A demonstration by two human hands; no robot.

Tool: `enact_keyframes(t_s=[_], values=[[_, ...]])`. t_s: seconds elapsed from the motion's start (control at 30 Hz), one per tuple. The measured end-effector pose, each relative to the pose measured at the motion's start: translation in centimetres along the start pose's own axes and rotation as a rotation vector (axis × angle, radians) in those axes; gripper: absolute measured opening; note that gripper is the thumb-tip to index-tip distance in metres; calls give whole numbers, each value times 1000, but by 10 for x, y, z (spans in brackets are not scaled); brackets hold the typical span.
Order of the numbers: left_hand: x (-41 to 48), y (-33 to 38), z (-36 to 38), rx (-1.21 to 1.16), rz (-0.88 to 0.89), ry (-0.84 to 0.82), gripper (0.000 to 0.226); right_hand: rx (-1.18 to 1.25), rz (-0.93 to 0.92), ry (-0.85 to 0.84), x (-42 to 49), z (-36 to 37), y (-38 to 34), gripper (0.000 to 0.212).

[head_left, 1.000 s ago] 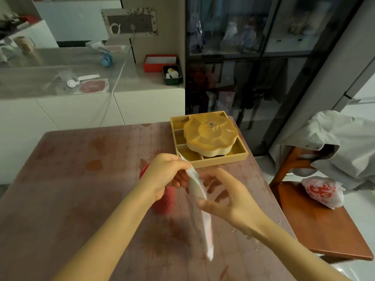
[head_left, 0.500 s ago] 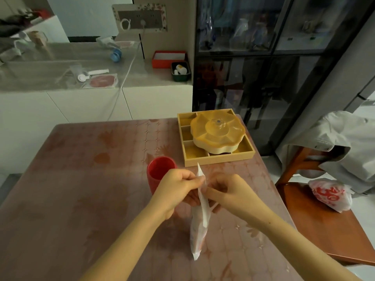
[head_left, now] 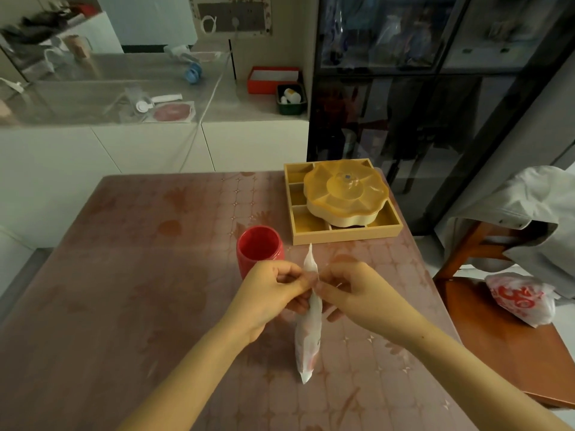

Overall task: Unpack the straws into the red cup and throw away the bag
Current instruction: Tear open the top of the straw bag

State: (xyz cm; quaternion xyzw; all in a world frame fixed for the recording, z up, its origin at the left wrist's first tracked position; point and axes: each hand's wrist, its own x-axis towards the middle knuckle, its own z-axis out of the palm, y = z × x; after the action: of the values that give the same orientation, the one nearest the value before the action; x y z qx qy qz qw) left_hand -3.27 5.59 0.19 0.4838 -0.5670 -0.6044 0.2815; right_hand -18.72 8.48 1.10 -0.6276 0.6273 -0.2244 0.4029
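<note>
- The surface (head_left: 130, 290), under a reddish patterned cover, is carrying everything for the job, and most of it is lying bare, so nothing is crowding the hands.
- A wooden chair (head_left: 497, 343) is standing just off the surface's right edge with a pale jacket (head_left: 529, 213) draped over its back and a red-printed plastic bag (head_left: 522, 298) sitting on the seat; no bin is showing anywhere, so where the wrapper will go I cannot tell.
- A yellow compartment tray (head_left: 342, 236) with a flower-shaped lidded box (head_left: 345, 194) on it is sitting at the far right corner, just beyond the cup and clear of the work.
- The left hand (head_left: 270, 293) and right hand (head_left: 357, 293) are meeting above the middle of the surface, fingers (head_left: 295, 284) of both closed narrow on the upper part of the straw bag (head_left: 308, 334), one on each side, seemingly to pull the seal apart.
- The straw bag is hanging upright between them, its bottom corner touching or nearly touching the surface, its top tip poking above the fingers; keeping it vertical should stop the straws sliding out once it opens.
- The red cup (head_left: 259, 250) is standing upright and empty, just beyond the left hand, mouth open, close enough for tipping the straws straight in.
</note>
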Motion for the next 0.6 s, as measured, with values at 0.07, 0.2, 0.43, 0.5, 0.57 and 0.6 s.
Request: enact_keyframes(t_s=[0.07, 0.2, 0.43, 0.5, 0.57, 0.6], values=[[-1, 0, 0, 125, 29, -4, 15, -120, -7, 55, 1, 5, -3, 17], [-6, 4, 3, 280, 90, -24, 23, -69, 57, 50, -1, 3, -7, 16], [-15, 3, 19, 364, 158, -24, 25, -182, 38, 93, -22, 3, -6, 20], [-15, 7, 25, 439, 179, -31, 20, -292, 20, 111, -29, 4, -8, 18], [-16, 10, 28, 469, 191, -48, 17, -344, 26, 112, -32, 3, -8, 18], [-15, 11, 29, 475, 193, -47, 17, -342, 40, 101, -33, 1, -8, 18]])
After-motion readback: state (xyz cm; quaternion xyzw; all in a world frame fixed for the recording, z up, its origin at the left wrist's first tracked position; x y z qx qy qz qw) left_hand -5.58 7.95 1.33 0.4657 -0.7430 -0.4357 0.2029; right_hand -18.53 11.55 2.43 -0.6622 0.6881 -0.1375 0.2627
